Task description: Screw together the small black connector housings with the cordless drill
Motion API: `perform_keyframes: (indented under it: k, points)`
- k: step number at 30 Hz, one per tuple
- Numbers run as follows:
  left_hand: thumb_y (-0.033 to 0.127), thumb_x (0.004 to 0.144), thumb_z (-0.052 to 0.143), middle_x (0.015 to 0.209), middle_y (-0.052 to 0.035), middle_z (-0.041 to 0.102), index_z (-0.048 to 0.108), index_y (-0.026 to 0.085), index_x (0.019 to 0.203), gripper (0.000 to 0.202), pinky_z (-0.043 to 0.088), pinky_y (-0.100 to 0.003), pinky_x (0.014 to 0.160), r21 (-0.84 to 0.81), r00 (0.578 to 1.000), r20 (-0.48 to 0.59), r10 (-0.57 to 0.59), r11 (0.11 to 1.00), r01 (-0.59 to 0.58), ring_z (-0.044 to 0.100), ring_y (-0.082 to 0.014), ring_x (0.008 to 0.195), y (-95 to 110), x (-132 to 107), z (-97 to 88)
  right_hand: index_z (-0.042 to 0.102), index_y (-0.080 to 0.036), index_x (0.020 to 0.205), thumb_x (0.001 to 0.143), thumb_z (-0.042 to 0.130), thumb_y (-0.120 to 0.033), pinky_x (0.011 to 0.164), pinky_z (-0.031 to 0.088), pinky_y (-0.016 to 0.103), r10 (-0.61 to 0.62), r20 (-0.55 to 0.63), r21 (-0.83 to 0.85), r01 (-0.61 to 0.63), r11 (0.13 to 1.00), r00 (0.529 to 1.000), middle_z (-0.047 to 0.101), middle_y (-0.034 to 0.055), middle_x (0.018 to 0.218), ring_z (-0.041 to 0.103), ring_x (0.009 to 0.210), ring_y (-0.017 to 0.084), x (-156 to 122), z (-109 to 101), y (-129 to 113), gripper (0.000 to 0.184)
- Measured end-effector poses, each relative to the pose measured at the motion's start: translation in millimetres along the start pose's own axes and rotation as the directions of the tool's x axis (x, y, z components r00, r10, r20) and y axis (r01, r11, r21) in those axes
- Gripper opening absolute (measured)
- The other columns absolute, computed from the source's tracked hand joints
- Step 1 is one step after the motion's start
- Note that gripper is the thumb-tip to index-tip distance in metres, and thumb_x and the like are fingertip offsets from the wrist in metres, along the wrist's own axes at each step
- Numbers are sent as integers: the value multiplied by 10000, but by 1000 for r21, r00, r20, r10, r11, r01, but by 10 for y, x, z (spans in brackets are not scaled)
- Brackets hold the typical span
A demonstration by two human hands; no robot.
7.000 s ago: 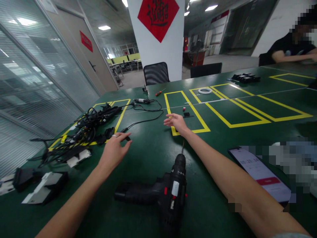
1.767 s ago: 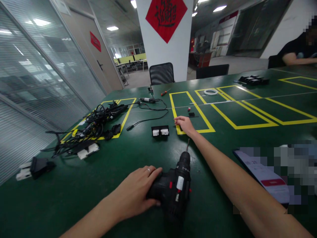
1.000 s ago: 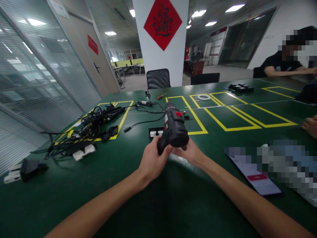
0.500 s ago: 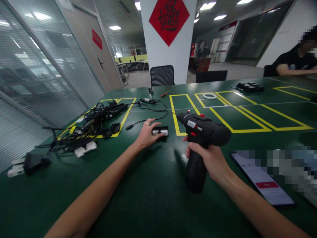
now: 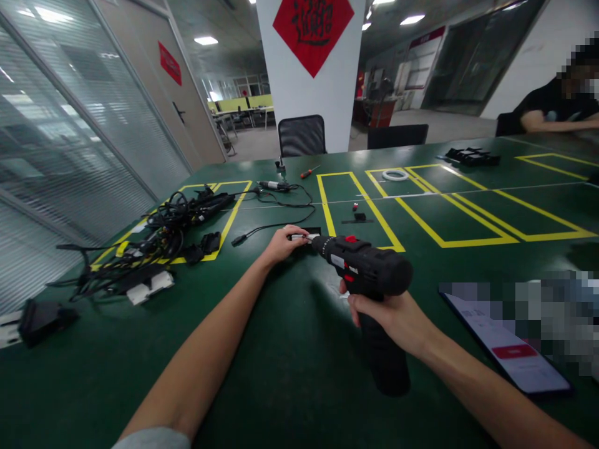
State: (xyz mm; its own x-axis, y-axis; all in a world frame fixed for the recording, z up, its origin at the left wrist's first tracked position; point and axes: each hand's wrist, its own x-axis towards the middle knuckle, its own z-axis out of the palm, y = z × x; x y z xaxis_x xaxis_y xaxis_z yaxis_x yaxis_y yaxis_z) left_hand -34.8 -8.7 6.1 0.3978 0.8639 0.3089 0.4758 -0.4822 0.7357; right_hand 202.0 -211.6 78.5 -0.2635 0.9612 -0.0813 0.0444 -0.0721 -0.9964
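Note:
My right hand (image 5: 395, 318) is wrapped round the grip of a black cordless drill (image 5: 374, 265) with red switches. The drill is tilted, its chuck pointing away to the left, and its tip meets a small black and white part (image 5: 315, 231) on the table. My left hand (image 5: 281, 243) has its fingers closed on that part from the left, close to the drill's tip. Fingers and chuck hide much of the part, so I cannot tell whether the bit touches a screw.
A tangle of black cables (image 5: 175, 221) lies on the left of the green table. At the right are a phone (image 5: 508, 340) and a blurred bundle. Farther back lie a red screwdriver (image 5: 309, 172), a white ring (image 5: 395, 176) and black parts (image 5: 472, 156). A person (image 5: 556, 103) sits far right.
The drill has moved left and its tip has come down to the small part. My left fingers have closed in on the part. The view has shifted slightly.

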Motion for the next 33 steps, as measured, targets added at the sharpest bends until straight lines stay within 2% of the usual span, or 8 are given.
perform_keyframes:
  k: [7, 13, 18, 23, 29, 33]
  points:
    - [377, 774, 675, 1091, -104, 684, 744, 153, 1015, 336, 451, -365, 983, -20, 1000, 6, -13, 1000, 13, 602, -240, 1056, -3, -18, 2, 617, -209, 868, 713, 619, -280, 579, 475, 324, 34, -32, -30, -35, 999, 999, 602, -27, 621, 590, 563, 164, -3, 23, 3, 170]
    - [373, 788, 671, 1135, -93, 675, 749, 177, 1022, 315, 440, -375, 1004, -18, 999, 2, -35, 999, 35, 597, -234, 1076, -26, -25, -1, 602, -221, 820, 674, 622, -305, 550, 472, 324, 37, -70, -12, -38, 999, 997, 586, -25, 607, 582, 551, 168, -34, 102, -40, 170]
    - [389, 792, 668, 1154, -98, 664, 749, 171, 1035, 337, 439, -370, 1003, -18, 999, -4, -44, 999, 44, 600, -232, 1063, -34, -29, 1, 604, -226, 813, 653, 633, -279, 539, 477, 322, 46, -98, -15, -47, 999, 994, 592, -22, 655, 583, 554, 164, -20, 138, 14, 170]
    - [375, 771, 684, 1135, -98, 667, 748, 155, 1029, 345, 444, -350, 980, -43, 999, -1, -41, 998, 41, 603, -229, 1048, -22, -27, 3, 608, -230, 828, 680, 630, -257, 531, 473, 314, 63, -105, -30, -67, 997, 992, 600, -18, 657, 587, 570, 168, -7, 133, 78, 153]
    - [396, 737, 717, 1061, -86, 680, 754, 169, 1022, 367, 465, -347, 917, -43, 999, -4, -43, 998, 43, 606, -223, 992, -26, -1, -4, 599, -227, 735, 705, 630, -233, 509, 429, 299, 56, -122, -115, -70, 991, 991, 578, -9, 624, 554, 573, 167, -10, 150, 90, 44]
    - [392, 723, 734, 1034, -93, 684, 755, 149, 1016, 381, 460, -340, 908, -60, 999, 7, -45, 997, 45, 602, -220, 972, 5, 6, -16, 613, -223, 800, 733, 638, -250, 539, 437, 312, 66, -109, -140, -81, 987, 992, 588, -12, 645, 555, 572, 163, 4, 155, 96, 76]
